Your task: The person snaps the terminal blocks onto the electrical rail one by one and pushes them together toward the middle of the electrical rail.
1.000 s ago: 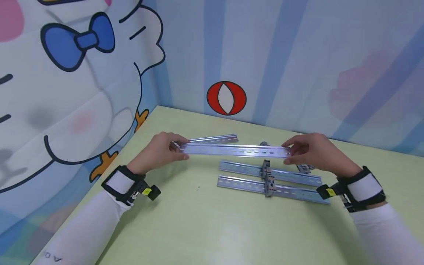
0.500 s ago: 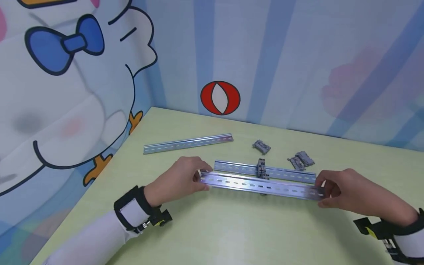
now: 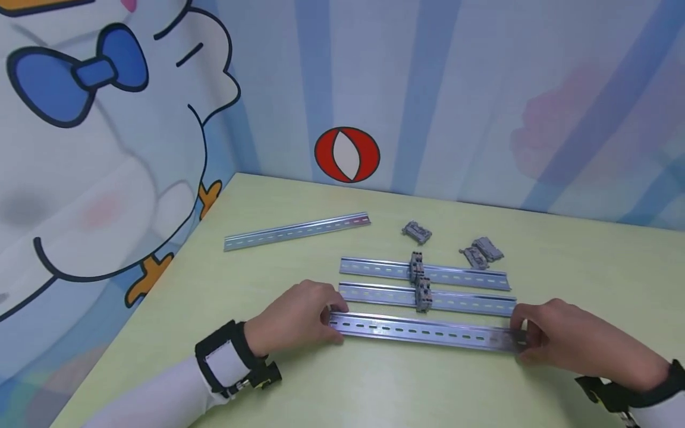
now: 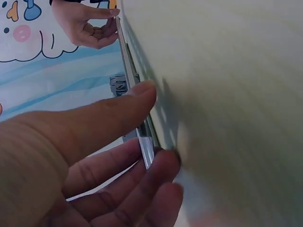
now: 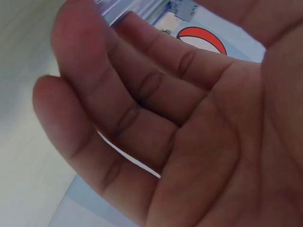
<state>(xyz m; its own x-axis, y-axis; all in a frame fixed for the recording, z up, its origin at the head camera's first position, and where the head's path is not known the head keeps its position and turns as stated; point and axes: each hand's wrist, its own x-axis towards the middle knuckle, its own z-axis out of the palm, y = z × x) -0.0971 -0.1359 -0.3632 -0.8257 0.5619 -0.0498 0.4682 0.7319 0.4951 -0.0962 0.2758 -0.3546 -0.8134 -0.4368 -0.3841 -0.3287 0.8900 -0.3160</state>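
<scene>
A slotted metal DIN rail [image 3: 423, 331] lies level between my two hands, nearest to me. My left hand [image 3: 299, 318] pinches its left end between thumb and fingers, while my right hand [image 3: 567, 336] grips the right end. The left wrist view shows the rail [image 4: 147, 150] on edge close to the table; I cannot tell if it touches. Just behind it lie two more DIN rails, a middle one [image 3: 473, 302] and a far one [image 3: 374, 268]. Each carries a grey terminal block, the nearer block [image 3: 423, 293] and the farther block [image 3: 416, 266]. Fingers hide much in the right wrist view.
Another DIN rail [image 3: 297, 232] lies slanted at the back left of the pale table [image 3: 374, 386]. Behind the rails is a loose grey terminal block [image 3: 417, 232], with two more blocks [image 3: 487, 249] to its right. A printed wall [image 3: 455, 119] borders the table.
Both hands have brought the DIN rail toward me and down, from above the back of the table to in front of the other two rails. The head view has shifted slightly right.
</scene>
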